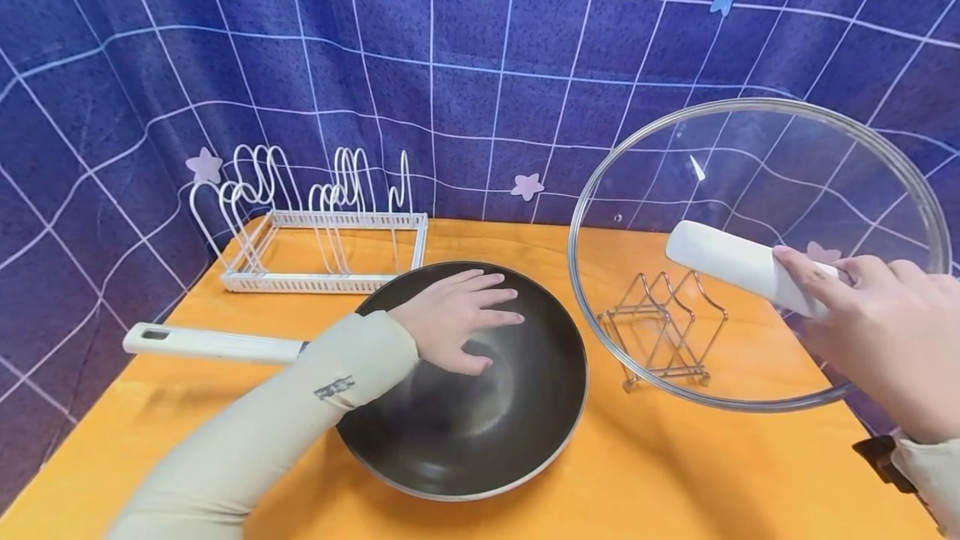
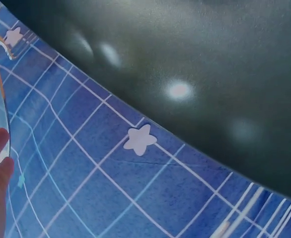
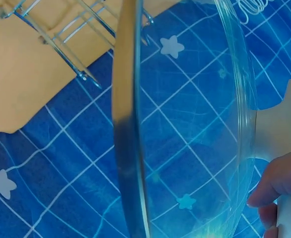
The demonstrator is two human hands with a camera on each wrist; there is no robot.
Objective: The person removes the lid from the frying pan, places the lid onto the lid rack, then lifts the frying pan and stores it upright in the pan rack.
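Observation:
A dark wok [image 1: 480, 432] with a white handle [image 1: 217, 346] stands on the orange table, its handle pointing left. Over its inside hovers my left hand [image 1: 457, 319], fingers spread and straight, holding nothing. In the left wrist view the wok's dark inner surface [image 2: 185, 59] fills the upper right, with fingertips [image 2: 1, 168] at the left edge. My right hand [image 1: 885, 315] grips the white handle [image 1: 742, 261] of a large glass lid [image 1: 645, 182], raised and tilted at the right. The right wrist view shows the lid's metal rim [image 3: 128, 124] and the thumb on the handle [image 3: 277, 134].
A white dish rack [image 1: 322, 283] with upright loops stands at the back left. Behind the lid, a small metal wire rack [image 1: 667, 332] sits on the right of the orange table [image 1: 622, 465]. A blue curtain [image 1: 465, 90] with white lines and stars hangs behind.

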